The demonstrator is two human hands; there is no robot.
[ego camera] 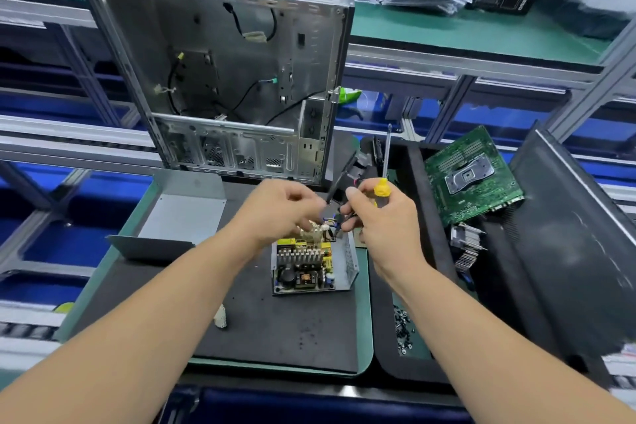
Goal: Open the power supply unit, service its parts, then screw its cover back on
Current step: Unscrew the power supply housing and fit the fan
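The power supply unit (311, 267) lies open on the black mat (275, 327), its circuit board, heatsink and coils exposed. Its grey metal cover (179, 217) lies upturned to the left. My left hand (278, 208) hovers over the unit's far end and pinches thin wires (332, 220) there. My right hand (380, 213) grips a yellow-handled screwdriver (382, 175), shaft pointing up, while its fingertips also pinch the same wires. The wire ends are partly hidden by my fingers.
An emptied computer case (223, 72) stands upright behind the mat. A black tray (550, 251) on the right holds a green motherboard (471, 175) and a heatsink (466, 246). Loose screws (402, 330) lie right of the mat. A small white part (220, 317) lies on the mat.
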